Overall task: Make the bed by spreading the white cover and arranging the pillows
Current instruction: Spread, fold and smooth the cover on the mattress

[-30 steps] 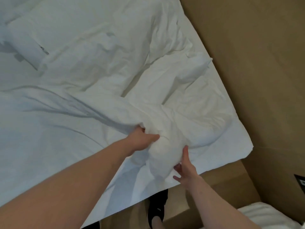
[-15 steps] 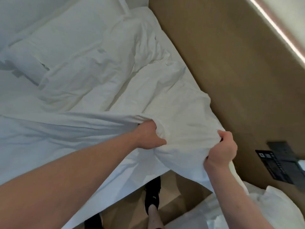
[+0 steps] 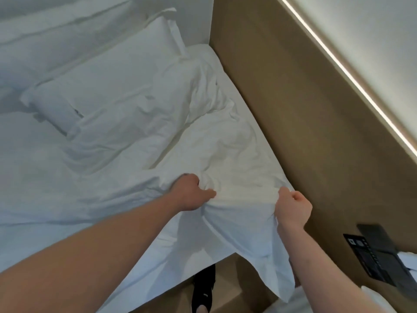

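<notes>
The white cover [image 3: 225,154] lies rumpled over the bed, stretched toward the head end, its near corner hanging off the bed edge. My left hand [image 3: 191,193] is closed on a bunch of the cover near the bed's near edge. To its right, my right hand [image 3: 293,206] is fisted on the cover's edge close to the brown wall. A white pillow [image 3: 108,86] lies at the upper left, partly overlapped by the cover. A second pillow [image 3: 56,37] shows behind it, against the white headboard.
A brown wall panel [image 3: 304,109] runs along the bed's right side, with a light strip [image 3: 338,71] above it. A dark panel [image 3: 379,254] sits at the lower right beside white bedding [image 3: 383,299]. My black shoe [image 3: 204,288] stands on the brown floor by the bed.
My right hand has let go of the bunched cover, taken hold of its edge and drawn it out to the right. The cover is pulled further up the bed; my view has tilted up.
</notes>
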`<state>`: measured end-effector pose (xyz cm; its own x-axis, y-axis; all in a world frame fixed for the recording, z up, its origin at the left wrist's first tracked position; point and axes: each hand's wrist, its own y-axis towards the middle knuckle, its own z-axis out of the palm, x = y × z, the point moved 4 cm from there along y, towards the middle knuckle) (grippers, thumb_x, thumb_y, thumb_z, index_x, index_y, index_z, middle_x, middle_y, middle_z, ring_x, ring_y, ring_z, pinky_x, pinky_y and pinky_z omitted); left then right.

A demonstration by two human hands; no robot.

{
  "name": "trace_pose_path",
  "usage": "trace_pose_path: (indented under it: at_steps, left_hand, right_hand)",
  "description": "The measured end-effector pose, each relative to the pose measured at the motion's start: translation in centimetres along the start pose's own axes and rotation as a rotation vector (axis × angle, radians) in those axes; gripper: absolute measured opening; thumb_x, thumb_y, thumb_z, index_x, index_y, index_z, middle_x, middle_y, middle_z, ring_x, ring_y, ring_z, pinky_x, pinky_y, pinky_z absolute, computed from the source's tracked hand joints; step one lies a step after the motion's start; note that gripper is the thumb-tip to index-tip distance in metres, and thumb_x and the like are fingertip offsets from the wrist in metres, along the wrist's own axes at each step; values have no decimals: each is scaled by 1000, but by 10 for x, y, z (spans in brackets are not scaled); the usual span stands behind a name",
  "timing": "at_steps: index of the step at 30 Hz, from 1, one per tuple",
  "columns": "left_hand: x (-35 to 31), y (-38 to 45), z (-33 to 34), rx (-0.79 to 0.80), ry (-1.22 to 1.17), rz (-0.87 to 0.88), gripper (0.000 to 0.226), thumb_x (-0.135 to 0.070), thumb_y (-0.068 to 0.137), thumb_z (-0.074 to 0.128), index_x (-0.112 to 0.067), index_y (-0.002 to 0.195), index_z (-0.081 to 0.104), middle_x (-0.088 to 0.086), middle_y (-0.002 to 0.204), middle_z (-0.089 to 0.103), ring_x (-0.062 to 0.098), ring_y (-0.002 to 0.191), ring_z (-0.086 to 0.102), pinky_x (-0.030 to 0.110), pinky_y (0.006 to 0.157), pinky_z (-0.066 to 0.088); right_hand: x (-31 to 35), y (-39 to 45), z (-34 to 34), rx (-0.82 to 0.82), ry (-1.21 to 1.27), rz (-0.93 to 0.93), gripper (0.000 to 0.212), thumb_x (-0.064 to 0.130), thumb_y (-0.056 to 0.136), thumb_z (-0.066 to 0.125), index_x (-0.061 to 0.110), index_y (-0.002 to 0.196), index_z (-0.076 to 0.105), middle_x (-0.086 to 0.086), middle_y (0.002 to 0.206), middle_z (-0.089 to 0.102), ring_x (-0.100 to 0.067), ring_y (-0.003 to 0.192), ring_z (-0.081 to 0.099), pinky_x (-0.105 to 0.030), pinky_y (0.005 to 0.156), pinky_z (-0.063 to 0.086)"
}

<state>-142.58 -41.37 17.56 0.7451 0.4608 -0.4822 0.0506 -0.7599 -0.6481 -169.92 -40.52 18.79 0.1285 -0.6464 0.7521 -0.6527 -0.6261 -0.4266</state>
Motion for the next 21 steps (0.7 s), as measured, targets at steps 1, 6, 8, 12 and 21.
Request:
trace_pose_path:
  at_steps: [1,6,8,12,21]
  left_hand:
    - [-5,10,-8,-19,-46,-21,42,-50,85,75,-12,87,56,-1,90,57,21,87,54,30,76,43]
    - [-36,83,-107,-234,-617,-187,65,-47,64,69,-3,111,69,14,108,74,30,90,73,38,75,62]
    - [-49,113,-165,-338,-997,-184,46,-34,79,73,-5,114,68,12,99,75,24,75,73,35,61,63]
    - [-58,142,-241,-277,-1138,31,40,-42,98,64,-19,131,62,-8,118,66,15,103,71,36,91,60]
    - [76,150,-153,-266,-302,-216,42,-32,86,77,-21,126,70,4,128,66,24,113,64,32,102,50]
  right_hand:
    - [22,11,13,14,7,-41,31,14,74,57,17,54,33,0,53,28,-18,56,25,-36,59,29]
    - [187,72,116,193,-1,-294,31,2,69,49,19,46,37,5,51,37,-17,43,41,-32,50,38]
    - [261,75,160,267,22,-410,32,3,80,54,21,57,40,1,59,57,-11,50,67,-29,54,52]
    - [316,61,220,341,-168,-626,11,33,86,65,26,80,59,7,88,69,-12,87,67,-33,84,55]
    - [123,88,254,590,-530,-494,49,29,91,68,15,136,53,-5,137,56,-25,125,56,-25,99,42]
